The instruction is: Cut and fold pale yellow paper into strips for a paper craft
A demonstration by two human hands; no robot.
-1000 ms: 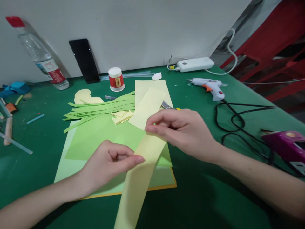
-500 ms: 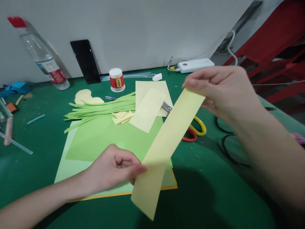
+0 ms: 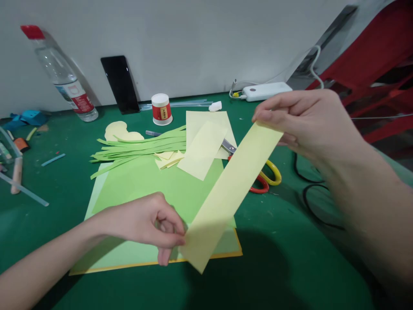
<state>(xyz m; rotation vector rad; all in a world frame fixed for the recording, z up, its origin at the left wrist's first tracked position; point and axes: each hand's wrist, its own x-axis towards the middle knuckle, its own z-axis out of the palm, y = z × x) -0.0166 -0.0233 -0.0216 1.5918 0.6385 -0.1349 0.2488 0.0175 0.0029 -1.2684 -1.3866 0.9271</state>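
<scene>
A long pale yellow paper strip (image 3: 234,193) slants across the middle of the view, held up above the table. My right hand (image 3: 300,116) pinches its upper end between thumb and fingers. At the lower left corner, my left hand (image 3: 155,226) is closed with thumb and forefinger on the strip's edge. Beneath lie green paper sheets (image 3: 142,181) with a paler green one under them. Scissors (image 3: 273,173) with red and yellow handles lie partly hidden behind the strip. Two pale yellow paper pieces (image 3: 201,150) rest on the sheets' far right part.
Green paper strips (image 3: 145,144), yellow scraps (image 3: 169,159) and a rounded yellow cutout (image 3: 119,131) lie beyond the hands. A paper cup (image 3: 161,110), phone (image 3: 120,84) and bottle (image 3: 67,77) stand near the wall. A black cable (image 3: 311,202) curls at right, below a white power bank (image 3: 266,91).
My left hand has slid down and left along the strip to its lower corner. The strip's lower end has risen slightly. My right hand keeps its pinch, and the view has shifted a little.
</scene>
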